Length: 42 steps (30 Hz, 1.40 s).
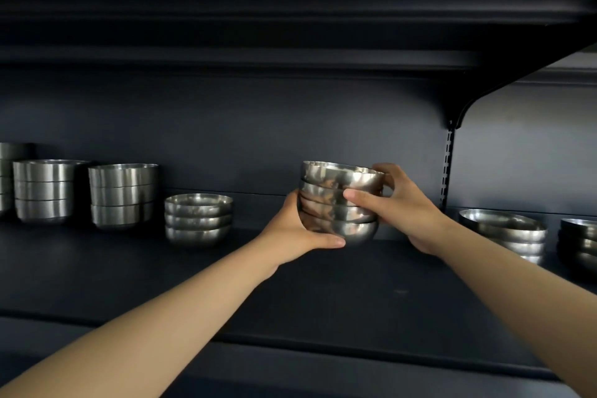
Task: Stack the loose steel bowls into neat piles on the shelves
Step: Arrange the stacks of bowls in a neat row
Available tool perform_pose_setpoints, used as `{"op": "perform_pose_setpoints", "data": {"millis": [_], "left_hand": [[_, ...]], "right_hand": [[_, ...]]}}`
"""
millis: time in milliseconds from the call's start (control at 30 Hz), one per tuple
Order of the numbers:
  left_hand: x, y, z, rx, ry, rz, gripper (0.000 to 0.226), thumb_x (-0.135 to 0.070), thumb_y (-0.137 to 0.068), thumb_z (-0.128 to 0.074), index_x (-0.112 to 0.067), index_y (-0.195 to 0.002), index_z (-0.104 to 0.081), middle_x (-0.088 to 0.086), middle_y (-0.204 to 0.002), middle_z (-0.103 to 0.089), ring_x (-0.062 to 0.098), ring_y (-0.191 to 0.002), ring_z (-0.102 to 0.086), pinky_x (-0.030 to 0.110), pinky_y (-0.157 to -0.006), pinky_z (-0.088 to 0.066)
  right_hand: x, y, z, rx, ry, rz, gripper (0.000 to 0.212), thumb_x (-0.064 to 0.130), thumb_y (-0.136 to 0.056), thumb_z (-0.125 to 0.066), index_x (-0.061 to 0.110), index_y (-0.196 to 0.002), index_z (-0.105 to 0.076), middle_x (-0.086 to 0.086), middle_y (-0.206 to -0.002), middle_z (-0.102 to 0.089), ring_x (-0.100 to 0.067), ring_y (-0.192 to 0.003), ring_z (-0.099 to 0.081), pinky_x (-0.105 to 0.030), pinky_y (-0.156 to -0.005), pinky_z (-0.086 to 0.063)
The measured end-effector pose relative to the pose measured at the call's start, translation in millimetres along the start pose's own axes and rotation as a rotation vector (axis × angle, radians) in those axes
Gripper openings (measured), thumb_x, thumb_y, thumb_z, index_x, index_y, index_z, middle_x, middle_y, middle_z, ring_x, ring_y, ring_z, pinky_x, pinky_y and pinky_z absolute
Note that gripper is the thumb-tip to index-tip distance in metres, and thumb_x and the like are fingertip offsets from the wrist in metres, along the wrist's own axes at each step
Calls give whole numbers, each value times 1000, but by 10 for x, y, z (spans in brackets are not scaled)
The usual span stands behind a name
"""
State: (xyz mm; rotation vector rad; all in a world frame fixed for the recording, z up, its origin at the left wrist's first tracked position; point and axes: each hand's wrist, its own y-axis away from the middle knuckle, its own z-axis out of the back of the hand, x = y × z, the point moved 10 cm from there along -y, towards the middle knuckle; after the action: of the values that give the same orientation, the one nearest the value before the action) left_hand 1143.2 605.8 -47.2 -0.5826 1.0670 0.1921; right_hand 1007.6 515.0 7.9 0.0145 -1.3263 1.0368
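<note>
Dim, soft light falls on the dark shelf (323, 300) from the front right; the upper shelf's underside above it lies in deep shadow. The bowls (339, 200) above the shelf carry mild highlights, no harsh glare. The whole picture is slightly soft, and straight shelf edges bow near the frame borders.

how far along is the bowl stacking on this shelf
Mostly done, it seems: neat piles of steel bowls and straight-sided steel tins already stand on the dark shelf. In hand: left hand and right hand grip a stack of round steel bowls. Left: setting it down.
</note>
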Motion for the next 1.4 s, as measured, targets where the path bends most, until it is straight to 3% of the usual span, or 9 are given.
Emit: {"op": "perform_pose_setpoints", "data": {"millis": [100, 200, 367, 533, 733, 833, 1033, 1267, 1400], "left_hand": [[-81, 221, 459, -48, -29, -23, 92, -31, -52, -90, -34, -129, -38, -19, -111, -60, -2, -105, -56, 24, -93, -45], [-74, 466, 995, -83, -54, -21, 94, -34, -48, -90, -35, -127, -39, -19, -110, -61, -1, -104, -57, 25, -93, -46], [199, 897, 2029, -137, -107, 33, 91, -36, -47, -89, -39, -124, -41, -22, -103, -62, -7, -95, -58, 17, -80, -44], [673, 1171, 2938, -138, -134, 98, 71, -32, -51, -90, -47, -105, -45, -23, -93, -65, -14, -80, -61, 11, -69, -41], [1294, 1185, 3559, -128, -100, 154, 95, -26, -52, -91, -39, -129, -38, -17, -104, -65, -10, -91, -61, 10, -71, -44], [1553, 1138, 3660, -91, -85, 180, 99, -26, -51, -91, -39, -131, -35, -18, -104, -64, -14, -90, -58, 7, -68, -42], [1807, 974, 3761, -42, -74, 191, 105, -32, -45, -91, -36, -135, -36, -12, -113, -63, 1, -106, -57, 18, -87, -43], [1890, 833, 3758, 14, -43, 173, 92, -22, -53, -91, -40, -129, -41, -11, -110, -68, 2, -104, -62, 16, -88, -45], [1731, 996, 3879, -185, -106, 122, 88, -19, -59, -88, -41, -129, -39, -15, -116, -61, 1, -103, -61, 19, -90, -44]], "right_hand": [[299, 21, -344, 7, -21, 8, 100, 67, -35, -79, 32, -121, -43, 19, -110, -56, -4, -99, -62, -29, -84, -55], [575, 33, -813, 30, -37, 7, 105, 67, -36, -79, 29, -127, -42, 17, -113, -55, -7, -104, -61, -34, -90, -53], [865, -16, -1865, 71, -81, -13, 108, 70, -34, -77, 32, -128, -41, 17, -112, -55, -6, -102, -61, -32, -87, -54], [882, -125, -2937, 89, -107, -56, 99, 70, -39, -77, 39, -126, -39, 23, -105, -55, 0, -99, -57, -24, -82, -51], [725, -249, -3789, 107, -86, -110, 102, 70, -44, -76, 41, -132, -33, 31, -101, -45, 10, -93, -45, -10, -67, -35], [606, -286, -4004, 123, -79, -149, 97, 64, -50, -78, 41, -133, -32, 32, -97, -43, 11, -88, -43, -10, -64, -35], [539, -395, -4116, 98, 0, -146, 84, 54, -59, -80, 40, -128, -35, 33, -92, -48, 20, -81, -47, -5, -60, -36], [554, -490, -4143, 98, 115, -100, 89, 52, -62, -80, 31, -135, -33, 15, -119, -52, -3, -109, -50, -19, -88, -42], [639, -522, -3999, 87, 141, -56, 95, 56, -61, -78, 34, -138, -27, 20, -120, -42, -4, -114, -44, -17, -85, -37]]}}
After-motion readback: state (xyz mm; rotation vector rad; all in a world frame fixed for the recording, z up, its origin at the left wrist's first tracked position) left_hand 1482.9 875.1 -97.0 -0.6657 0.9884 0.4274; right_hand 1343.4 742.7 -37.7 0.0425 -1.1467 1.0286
